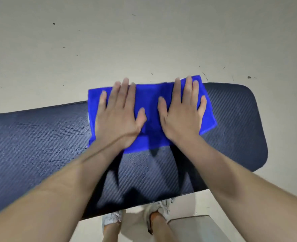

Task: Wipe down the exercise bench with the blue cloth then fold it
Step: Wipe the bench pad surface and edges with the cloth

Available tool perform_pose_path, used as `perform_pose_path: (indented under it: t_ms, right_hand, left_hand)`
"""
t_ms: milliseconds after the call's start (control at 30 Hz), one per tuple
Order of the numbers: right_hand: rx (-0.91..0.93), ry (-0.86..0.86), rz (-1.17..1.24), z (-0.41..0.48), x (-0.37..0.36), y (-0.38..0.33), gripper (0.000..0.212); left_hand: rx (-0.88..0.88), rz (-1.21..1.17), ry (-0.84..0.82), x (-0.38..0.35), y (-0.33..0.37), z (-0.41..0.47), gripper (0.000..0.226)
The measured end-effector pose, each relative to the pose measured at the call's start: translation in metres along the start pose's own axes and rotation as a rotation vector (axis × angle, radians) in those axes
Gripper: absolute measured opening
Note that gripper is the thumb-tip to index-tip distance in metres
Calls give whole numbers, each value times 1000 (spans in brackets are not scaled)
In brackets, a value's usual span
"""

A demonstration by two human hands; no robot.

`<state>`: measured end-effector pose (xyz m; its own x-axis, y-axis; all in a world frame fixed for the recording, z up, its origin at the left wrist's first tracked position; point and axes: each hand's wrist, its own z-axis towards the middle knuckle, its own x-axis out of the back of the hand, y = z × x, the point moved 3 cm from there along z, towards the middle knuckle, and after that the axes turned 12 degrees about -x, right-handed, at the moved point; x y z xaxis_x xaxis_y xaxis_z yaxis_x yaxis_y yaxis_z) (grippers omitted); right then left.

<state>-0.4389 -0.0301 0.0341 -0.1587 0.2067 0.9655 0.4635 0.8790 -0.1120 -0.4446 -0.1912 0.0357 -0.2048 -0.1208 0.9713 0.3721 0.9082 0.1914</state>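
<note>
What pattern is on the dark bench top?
The bench is dark navy-black with fine diagonal woven lines, like carbon fibre. The head view shows it best, right of the cloth.

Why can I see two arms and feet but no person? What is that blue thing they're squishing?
The camera is worn on the person's head and looks down, so you see what they see: their own arms, hands and, at the bottom, their shoes on the pale floor. There is only this one picture, taken from above.

The long dark pad with the ribbed pattern is an exercise bench. On its far edge lies a blue cloth, spread out flat.

The left hand and the right hand both rest palm down on the cloth, fingers spread. Neither is gripping it; they only press it flat against the bench. It looks like wiping or smoothing, but one picture cannot say which.
</note>
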Motion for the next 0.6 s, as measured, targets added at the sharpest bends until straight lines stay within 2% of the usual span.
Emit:
perform_pose_path:
  t_ms: [133,267,467,600]
  right_hand:
    - [-81,30,20,-4,-4,-7,68]
    - [-99,116,-27,-69,-18,-19,65]
    - [-97,-14,-77,-181,-46,-53,66]
    - [-116,-15,-31,-195,-52,-83,68]
  left_hand:
    - [-51,-5,5,4,-21,6,65]
    - [-65,-20,-25,2,-26,-44,66]
    - [-125,11,-121,2,-56,-130,65]
    - [-105,47,-159,6,-92,-136,69]
